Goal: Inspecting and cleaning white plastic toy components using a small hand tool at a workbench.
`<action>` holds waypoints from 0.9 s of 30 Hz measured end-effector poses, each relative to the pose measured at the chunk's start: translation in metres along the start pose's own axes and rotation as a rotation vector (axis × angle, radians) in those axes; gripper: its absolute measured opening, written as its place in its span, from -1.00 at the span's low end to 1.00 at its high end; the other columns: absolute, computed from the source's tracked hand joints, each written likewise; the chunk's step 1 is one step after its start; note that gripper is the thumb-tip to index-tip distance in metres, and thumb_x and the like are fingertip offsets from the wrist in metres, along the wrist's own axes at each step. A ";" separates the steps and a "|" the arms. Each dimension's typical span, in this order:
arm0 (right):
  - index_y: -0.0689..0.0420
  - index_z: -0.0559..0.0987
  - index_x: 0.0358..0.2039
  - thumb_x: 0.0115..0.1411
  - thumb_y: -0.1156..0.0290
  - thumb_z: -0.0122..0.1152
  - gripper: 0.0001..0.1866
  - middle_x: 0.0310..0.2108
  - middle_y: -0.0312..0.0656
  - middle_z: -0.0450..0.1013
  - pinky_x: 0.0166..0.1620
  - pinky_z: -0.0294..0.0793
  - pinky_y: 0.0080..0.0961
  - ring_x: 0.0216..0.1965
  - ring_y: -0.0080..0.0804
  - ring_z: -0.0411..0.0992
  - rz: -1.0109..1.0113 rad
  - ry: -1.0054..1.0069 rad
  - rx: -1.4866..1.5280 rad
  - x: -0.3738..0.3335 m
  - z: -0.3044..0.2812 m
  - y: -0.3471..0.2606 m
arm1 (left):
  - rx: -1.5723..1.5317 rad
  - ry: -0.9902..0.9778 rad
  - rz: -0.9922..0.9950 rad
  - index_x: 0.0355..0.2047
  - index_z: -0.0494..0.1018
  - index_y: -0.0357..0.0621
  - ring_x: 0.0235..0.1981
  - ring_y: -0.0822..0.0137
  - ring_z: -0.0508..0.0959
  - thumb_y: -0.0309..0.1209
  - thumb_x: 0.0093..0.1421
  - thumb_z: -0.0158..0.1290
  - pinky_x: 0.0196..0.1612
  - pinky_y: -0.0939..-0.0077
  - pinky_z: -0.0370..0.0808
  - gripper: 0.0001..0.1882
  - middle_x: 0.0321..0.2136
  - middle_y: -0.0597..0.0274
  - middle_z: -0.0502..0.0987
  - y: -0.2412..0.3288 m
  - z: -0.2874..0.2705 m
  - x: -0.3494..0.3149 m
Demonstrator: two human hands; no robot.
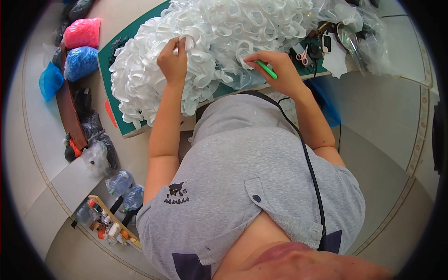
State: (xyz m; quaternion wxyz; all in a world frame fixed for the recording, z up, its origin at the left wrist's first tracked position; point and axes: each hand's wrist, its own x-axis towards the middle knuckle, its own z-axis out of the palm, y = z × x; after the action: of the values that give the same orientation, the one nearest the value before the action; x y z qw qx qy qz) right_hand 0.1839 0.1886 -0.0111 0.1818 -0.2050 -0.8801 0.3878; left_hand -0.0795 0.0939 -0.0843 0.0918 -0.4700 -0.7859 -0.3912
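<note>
white loops (135, 74) heaped on a green tabletop (143, 21), one of them pinched in the left hand (172, 63)

seen from above, a person in a grey short-sleeved shirt (261, 158) fills the lower middle of the view, facing the table at the top. the heap of loops, thin, curled and glossy, covers most of the tabletop, from its left end to well past the right hand (275, 70). clear plastic film (240, 80) shows beneath the heap near that hand.

on the floor to the left are a pink bag (82, 33) and a blue bag (81, 63), both bulging, with a long brown board (70, 114) beside them. at lower left is a wood-edged box (116, 221) full of small mixed objects. a black cable (313, 175) runs down the right side of the shirt.

both hands are over the near part of the heap, well apart. the left hand has thumb and fingers drawn together on a single loop (188, 42). the right hand is curled around a slim green tool (267, 70), its fingertips beside another loop; whether they touch it, i cannot tell.

right of the heap lie a sheet of white paper (333, 60) and, smaller, pink-handled scissors (303, 57).
</note>
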 end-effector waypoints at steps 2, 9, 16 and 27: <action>0.18 0.57 -0.25 0.19 0.45 0.16 -0.86 -0.39 -0.27 0.54 -0.29 0.43 -0.60 -0.38 -0.55 0.47 0.201 0.160 0.289 0.004 0.010 0.001 | -0.165 -0.054 -0.169 -0.34 0.58 -0.19 -0.48 0.36 0.59 -0.38 0.11 0.18 -0.36 0.52 0.49 -0.84 -0.46 0.16 0.61 0.034 -0.025 0.000; 0.18 0.56 -0.31 0.18 0.31 0.24 -0.80 -0.54 -0.39 0.43 -0.38 0.32 -0.76 -0.48 -0.72 0.33 0.143 0.167 0.645 0.050 0.049 -0.006 | -0.354 -0.073 -0.085 -0.29 0.54 -0.20 -0.34 0.30 0.59 -0.46 0.08 0.18 -0.26 0.53 0.50 -0.83 -0.28 0.16 0.61 0.088 -0.039 -0.023; 0.23 0.54 -0.40 0.20 0.34 0.19 -0.81 -0.59 -0.38 0.40 -0.45 0.26 -0.70 -0.54 -0.69 0.26 0.079 0.096 0.540 0.051 0.059 -0.015 | -0.623 0.003 -0.061 -0.28 0.54 -0.16 -0.22 0.24 0.56 -0.49 0.08 0.16 -0.23 0.51 0.50 -0.83 -0.23 0.18 0.58 0.072 -0.048 -0.031; 0.20 0.55 -0.39 0.22 0.36 0.14 -0.83 -0.55 -0.29 0.39 -0.41 0.28 -0.65 -0.51 -0.61 0.29 0.003 0.124 0.428 0.037 0.065 -0.013 | -0.641 -0.086 -0.446 -0.39 0.48 -0.24 -0.46 0.45 0.48 -0.43 0.20 0.09 -0.32 0.59 0.42 -0.88 -0.48 0.27 0.52 0.056 -0.030 -0.047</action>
State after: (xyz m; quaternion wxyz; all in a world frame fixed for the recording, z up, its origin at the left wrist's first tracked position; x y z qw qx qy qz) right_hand 0.1183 0.1595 -0.0362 0.2742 -0.1865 -0.7645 0.5528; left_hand -0.0154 0.0555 -0.0582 -0.1801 -0.3085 -0.7097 -0.6072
